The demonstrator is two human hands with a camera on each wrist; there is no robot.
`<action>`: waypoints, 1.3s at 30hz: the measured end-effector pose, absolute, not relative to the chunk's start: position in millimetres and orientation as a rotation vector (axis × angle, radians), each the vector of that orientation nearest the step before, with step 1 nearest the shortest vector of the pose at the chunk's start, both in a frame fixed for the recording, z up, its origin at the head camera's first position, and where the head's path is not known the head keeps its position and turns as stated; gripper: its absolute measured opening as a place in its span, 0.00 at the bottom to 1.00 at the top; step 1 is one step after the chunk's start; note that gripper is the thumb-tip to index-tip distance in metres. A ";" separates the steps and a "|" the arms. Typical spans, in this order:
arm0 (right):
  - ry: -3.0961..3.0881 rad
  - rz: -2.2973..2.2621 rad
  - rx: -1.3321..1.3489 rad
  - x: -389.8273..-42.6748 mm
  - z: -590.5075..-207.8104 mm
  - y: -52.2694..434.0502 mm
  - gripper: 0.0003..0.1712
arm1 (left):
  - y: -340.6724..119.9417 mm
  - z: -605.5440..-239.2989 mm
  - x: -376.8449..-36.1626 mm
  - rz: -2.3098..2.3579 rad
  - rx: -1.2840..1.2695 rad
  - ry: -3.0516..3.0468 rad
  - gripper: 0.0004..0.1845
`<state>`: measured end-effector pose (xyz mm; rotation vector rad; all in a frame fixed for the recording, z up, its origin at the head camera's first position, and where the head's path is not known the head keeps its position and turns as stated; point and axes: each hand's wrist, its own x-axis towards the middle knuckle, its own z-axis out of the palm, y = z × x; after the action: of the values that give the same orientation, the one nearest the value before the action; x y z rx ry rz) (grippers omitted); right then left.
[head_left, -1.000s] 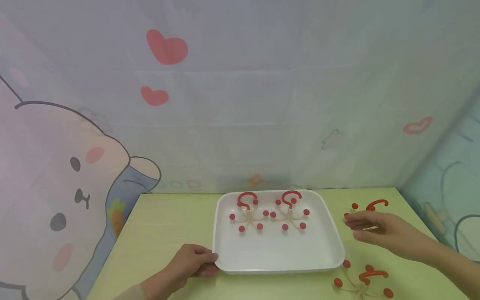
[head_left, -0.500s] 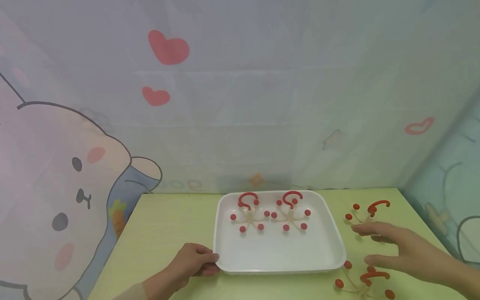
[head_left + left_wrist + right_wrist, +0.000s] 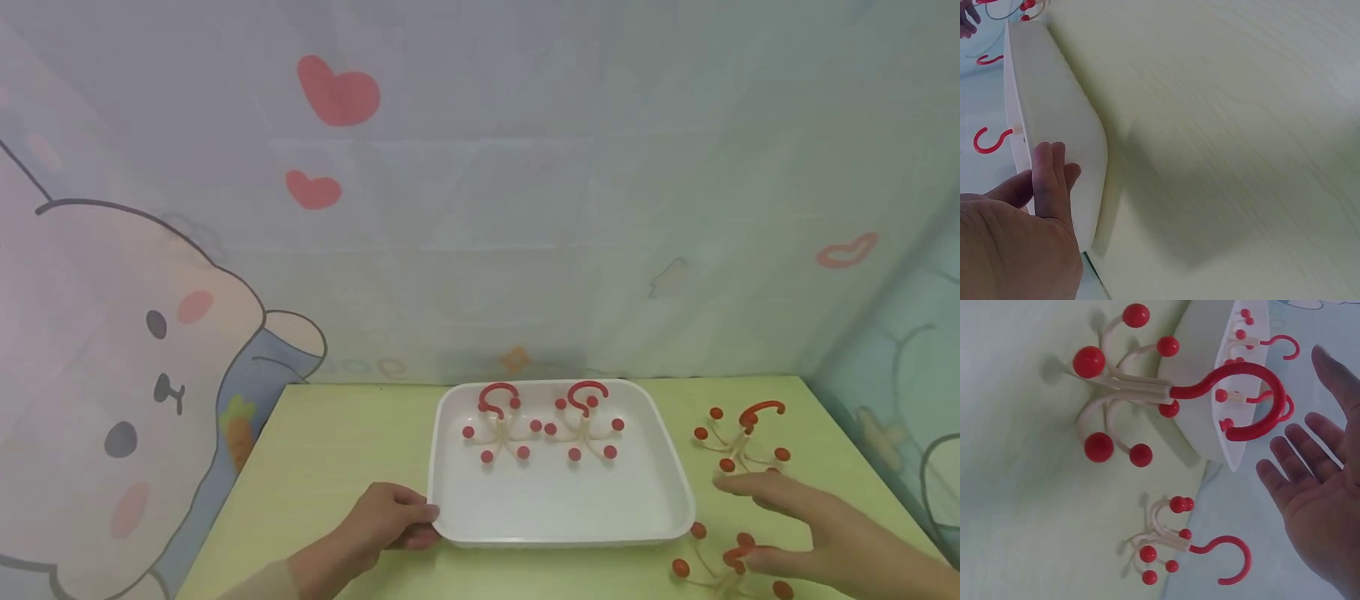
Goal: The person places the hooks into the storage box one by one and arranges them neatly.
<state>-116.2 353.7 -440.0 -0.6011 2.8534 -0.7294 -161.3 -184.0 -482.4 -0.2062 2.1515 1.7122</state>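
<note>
My left hand [image 3: 386,521] pinches the near left corner of a white tray [image 3: 555,504], thumb over the rim and fingers along the outer wall [image 3: 1060,119]. Inside the tray, two cream hangers with a red top hook and red ball tips, one left [image 3: 501,429] and one right [image 3: 585,429], stand along the back. My right hand [image 3: 832,537] is open above the table, holding nothing. Below its thumb is a matching hanger [image 3: 723,579], partly covered by it and cut off by the frame. Another such hanger [image 3: 740,448] stands beyond the fingertips.
All this is on a pale green table [image 3: 330,442]. Behind it hangs a cloth backdrop [image 3: 480,208] printed with hearts and a bear, and a side cloth [image 3: 915,400] drops on the right.
My right hand has drawn back from the far hanger on the table, towards the near one, and its thumb and fingers have spread apart. The left hand stays at the tray corner.
</note>
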 end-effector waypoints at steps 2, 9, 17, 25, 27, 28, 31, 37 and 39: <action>2.816 -0.728 -0.556 -115.8 -442.2 354.5 0.41 | -184.9 -483.3 -161.3 1.723 -0.201 2.142 0.10; 2.761 -0.737 -0.479 -111.5 -452.7 357.0 0.36 | -185.2 -481.8 -161.0 1.716 -0.204 2.143 0.09; 2.654 -0.852 -0.344 -108.4 -460.4 356.7 0.36 | -183.4 -478.9 -161.0 1.706 -0.227 2.149 0.10; 2.557 -1.012 -0.365 -106.5 -472.2 367.7 0.27 | -184.0 -481.2 -161.7 1.714 -0.215 2.147 0.10; 2.522 -1.069 -0.350 -105.6 -474.4 369.2 0.26 | -184.0 -482.0 -162.1 1.713 -0.210 2.148 0.10; 2.508 -1.089 -0.337 -105.1 -475.1 369.4 0.25 | -184.1 -482.4 -162.3 1.711 -0.209 2.149 0.10; 2.475 -1.133 -0.292 -104.2 -475.2 368.6 0.24 | -184.0 -482.7 -162.7 1.710 -0.210 2.151 0.10; 2.502 -1.146 -0.325 -103.9 -472.5 365.1 0.20 | -183.7 -481.3 -162.5 1.698 -0.230 2.159 0.09; 2.523 -1.134 -0.346 -103.9 -472.1 364.5 0.19 | -183.4 -481.0 -162.2 1.698 -0.230 2.159 0.09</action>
<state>-103.9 364.5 -472.1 -0.3464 2.5226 -1.1338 -162.2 -183.4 -481.0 -0.2300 2.1586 1.6976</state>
